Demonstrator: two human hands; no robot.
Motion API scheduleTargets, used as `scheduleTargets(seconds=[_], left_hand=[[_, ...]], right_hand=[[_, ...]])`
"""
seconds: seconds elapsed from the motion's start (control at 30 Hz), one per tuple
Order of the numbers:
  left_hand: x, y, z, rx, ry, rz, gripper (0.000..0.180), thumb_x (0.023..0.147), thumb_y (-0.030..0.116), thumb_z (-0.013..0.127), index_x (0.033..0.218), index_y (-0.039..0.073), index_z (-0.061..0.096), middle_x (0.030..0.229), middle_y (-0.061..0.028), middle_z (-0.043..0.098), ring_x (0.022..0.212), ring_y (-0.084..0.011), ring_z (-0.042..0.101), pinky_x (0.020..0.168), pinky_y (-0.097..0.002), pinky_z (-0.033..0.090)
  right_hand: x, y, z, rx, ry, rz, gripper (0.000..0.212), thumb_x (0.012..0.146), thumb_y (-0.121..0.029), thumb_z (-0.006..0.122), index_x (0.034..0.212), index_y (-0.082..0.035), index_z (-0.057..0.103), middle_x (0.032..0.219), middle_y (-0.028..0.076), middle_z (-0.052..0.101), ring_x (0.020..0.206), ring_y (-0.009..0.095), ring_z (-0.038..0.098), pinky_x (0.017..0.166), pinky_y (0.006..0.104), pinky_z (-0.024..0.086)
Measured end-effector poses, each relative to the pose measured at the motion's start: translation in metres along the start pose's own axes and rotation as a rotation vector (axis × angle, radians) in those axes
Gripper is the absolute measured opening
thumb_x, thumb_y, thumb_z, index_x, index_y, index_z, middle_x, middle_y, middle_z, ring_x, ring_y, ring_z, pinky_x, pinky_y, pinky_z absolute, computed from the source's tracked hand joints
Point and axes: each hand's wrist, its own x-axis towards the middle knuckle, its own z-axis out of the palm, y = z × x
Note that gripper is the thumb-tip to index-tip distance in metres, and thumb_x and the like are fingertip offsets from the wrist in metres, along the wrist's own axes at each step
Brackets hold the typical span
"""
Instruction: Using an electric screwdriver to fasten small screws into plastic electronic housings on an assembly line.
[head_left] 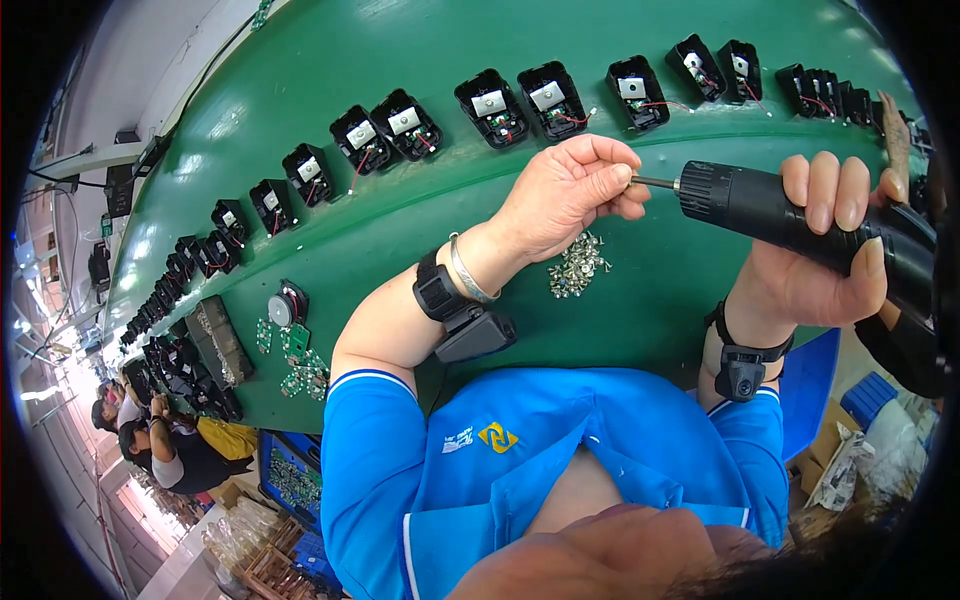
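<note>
Over table (660,300) | left grip (572,195) pinches bit (656,182) | right grip (812,280) wraps screwdriver (748,205)

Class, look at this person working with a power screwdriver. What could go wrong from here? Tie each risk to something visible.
1. The left hand's fingertips are at the tip of the bit; if the right hand ran the black screwdriver, the skin might get scratched or pinched.
2. The screws lie in a loose pile on the green table; a careless brush could scatter them.
</note>
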Motion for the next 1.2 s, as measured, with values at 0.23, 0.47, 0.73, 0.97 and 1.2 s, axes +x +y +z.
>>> scheduleTargets(seconds=[0.23, 0.47, 0.73, 0.97, 1.2], left_hand=[[0.003, 0.005, 0.005, 0.025, 0.03, 0.056, 0.019, 0.073, 0.003, 0.053, 0.092, 0.005, 0.047, 0.076, -0.0074, 0.056, 0.067, -0.0154, 0.055, 0.062, -0.0243, 0.045], [0.004, 0.003, 0.006, 0.163, 0.026, 0.095, 0.018, 0.073, 0.002, 0.053, 0.09, 0.002, 0.048, 0.078, -0.0092, 0.056, 0.067, -0.0154, 0.055, 0.062, -0.0243, 0.046], [0.007, 0.001, 0.008, 0.197, 0.004, 0.03, 0.014, 0.076, 0.006, 0.05, 0.089, 0.0, 0.049, 0.077, -0.0087, 0.056, 0.067, -0.0134, 0.055, 0.063, -0.0234, 0.045], [0.01, 0.006, 0.008, 0.469, -0.052, 0.149, 0.018, 0.079, 0.01, 0.047, 0.093, -0.001, 0.048, 0.08, -0.0074, 0.055, 0.071, -0.0127, 0.053, 0.068, -0.0242, 0.044], [0.013, 0.032, 0.008, 1.628, 0.115, 0.915, 0.032, 0.07, 0.012, 0.057, 0.097, -0.001, 0.047, 0.083, -0.0081, 0.054, 0.08, -0.0217, 0.051, 0.069, -0.0292, 0.042]], right_hand=[[0.0, -0.003, -0.002, -0.002, -0.01, -0.006, 0.04, 0.07, -0.02, 0.047, 0.107, -0.009, 0.037, 0.074, 0.002, 0.041, 0.063, 0.012, 0.039, 0.061, 0.0288, 0.03], [0.002, -0.005, -0.004, 0.013, -0.036, 0.019, 0.04, 0.07, -0.02, 0.047, 0.107, -0.009, 0.037, 0.074, 0.002, 0.041, 0.063, 0.013, 0.039, 0.061, 0.0288, 0.03], [0.002, -0.002, -0.001, 0.047, 0.118, 0.034, 0.038, 0.066, -0.017, 0.05, 0.101, -0.005, 0.041, 0.07, 0.002, 0.038, 0.063, 0.011, 0.037, 0.062, 0.0252, 0.029], [0.004, -0.001, -0.009, 0.008, 0.026, 0.042, 0.039, 0.07, -0.018, 0.044, 0.107, -0.008, 0.038, 0.073, 0.002, 0.041, 0.063, 0.013, 0.039, 0.061, 0.0293, 0.031], [0.007, -0.008, -0.022, 0.028, 0.07, -0.033, 0.033, 0.07, -0.016, 0.043, 0.102, -0.009, 0.042, 0.074, 0.002, 0.043, 0.064, 0.014, 0.04, 0.064, 0.0305, 0.031]])
